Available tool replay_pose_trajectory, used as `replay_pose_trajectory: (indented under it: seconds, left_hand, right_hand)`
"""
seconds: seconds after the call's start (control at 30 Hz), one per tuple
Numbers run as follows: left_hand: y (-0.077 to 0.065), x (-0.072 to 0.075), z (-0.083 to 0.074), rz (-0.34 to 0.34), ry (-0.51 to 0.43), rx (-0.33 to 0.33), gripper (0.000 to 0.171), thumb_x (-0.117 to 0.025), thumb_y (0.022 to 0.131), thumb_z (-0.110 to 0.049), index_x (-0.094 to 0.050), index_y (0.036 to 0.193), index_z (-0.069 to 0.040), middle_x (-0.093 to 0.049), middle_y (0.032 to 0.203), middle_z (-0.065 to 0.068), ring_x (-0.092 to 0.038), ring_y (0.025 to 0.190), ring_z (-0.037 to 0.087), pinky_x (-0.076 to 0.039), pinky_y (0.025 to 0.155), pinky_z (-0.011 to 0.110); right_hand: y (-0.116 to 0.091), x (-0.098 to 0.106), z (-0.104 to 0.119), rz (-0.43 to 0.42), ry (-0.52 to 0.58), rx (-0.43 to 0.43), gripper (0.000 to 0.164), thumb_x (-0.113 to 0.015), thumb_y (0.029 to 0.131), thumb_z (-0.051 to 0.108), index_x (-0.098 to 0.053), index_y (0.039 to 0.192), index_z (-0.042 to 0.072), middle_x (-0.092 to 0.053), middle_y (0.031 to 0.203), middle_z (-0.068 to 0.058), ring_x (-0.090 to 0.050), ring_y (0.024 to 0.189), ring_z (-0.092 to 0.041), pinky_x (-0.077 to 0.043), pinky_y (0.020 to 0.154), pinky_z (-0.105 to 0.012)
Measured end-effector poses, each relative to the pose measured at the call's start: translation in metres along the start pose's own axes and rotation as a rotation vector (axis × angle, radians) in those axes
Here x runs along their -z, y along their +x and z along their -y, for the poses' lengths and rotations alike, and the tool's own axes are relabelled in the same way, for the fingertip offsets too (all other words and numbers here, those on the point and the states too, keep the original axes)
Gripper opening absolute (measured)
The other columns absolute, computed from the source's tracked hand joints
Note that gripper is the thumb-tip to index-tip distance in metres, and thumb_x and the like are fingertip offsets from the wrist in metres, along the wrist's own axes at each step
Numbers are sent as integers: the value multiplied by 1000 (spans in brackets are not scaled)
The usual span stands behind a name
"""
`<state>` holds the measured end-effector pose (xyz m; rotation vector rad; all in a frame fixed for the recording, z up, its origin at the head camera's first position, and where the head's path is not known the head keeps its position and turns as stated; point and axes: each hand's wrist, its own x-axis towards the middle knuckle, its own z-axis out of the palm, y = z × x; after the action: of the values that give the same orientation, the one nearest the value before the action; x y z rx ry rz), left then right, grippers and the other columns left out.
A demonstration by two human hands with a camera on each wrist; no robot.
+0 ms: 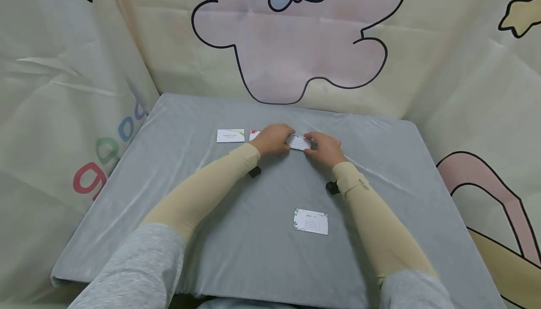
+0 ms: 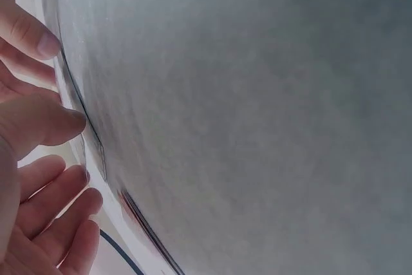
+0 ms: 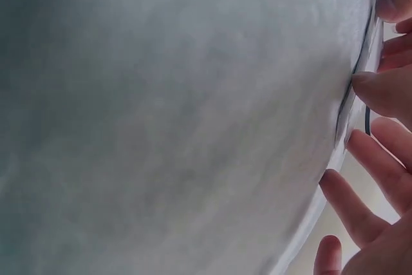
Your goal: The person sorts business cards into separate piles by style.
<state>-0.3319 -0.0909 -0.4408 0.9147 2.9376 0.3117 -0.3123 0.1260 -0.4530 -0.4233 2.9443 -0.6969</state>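
Observation:
Near the back of the table, a white card with a dark leafy edge (image 1: 298,142) lies between my two hands. My left hand (image 1: 274,139) pinches its left end with thumb and fingers, while my right hand (image 1: 325,149) pinches the right end. Seen from the wrists, the card is almost edge-on, low against the cloth, with a thumb (image 2: 51,120) along its near side. Just left of my left hand is a card with a pink flower corner (image 1: 254,134), partly covered by that hand. Further left lies a white card with a green accent (image 1: 230,135).
A white card with leaf corners (image 1: 311,221) lies nearer the front of the table. Grey cloth (image 1: 262,252) covers the table. Printed fabric walls (image 1: 203,74) rise at the back and both sides.

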Motion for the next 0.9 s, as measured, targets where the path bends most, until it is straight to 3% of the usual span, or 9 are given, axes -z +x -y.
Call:
replay_pose_trajectory:
  seconds: [0.37,0.6,0.9]
  left_hand:
    - [2,-5,6,13,-15,8,56,-72,92,-29,-55,142,-10,-61,141,7,-55,132,22,-43,112,39]
    - [5,-2,5,56,-33,12,60,-72,92,-29,-52,145,-10,-58,145,7,-52,137,22,-40,116,39]
    - [6,1,6,74,-57,30,62,-72,92,-30,-50,147,-10,-56,146,6,-50,138,21,-39,117,40]
  right_hand:
    - [3,-3,-1,-16,20,4,49,-74,91,24,-59,137,17,-57,147,-11,-47,139,-39,-17,106,-80]
    - [6,-2,-4,4,14,-20,57,-77,89,27,-57,141,17,-59,144,-9,-50,136,-34,-27,101,-68]
    - [12,0,-4,52,5,-40,57,-76,90,26,-56,142,16,-58,143,-11,-49,136,-34,-22,106,-77]
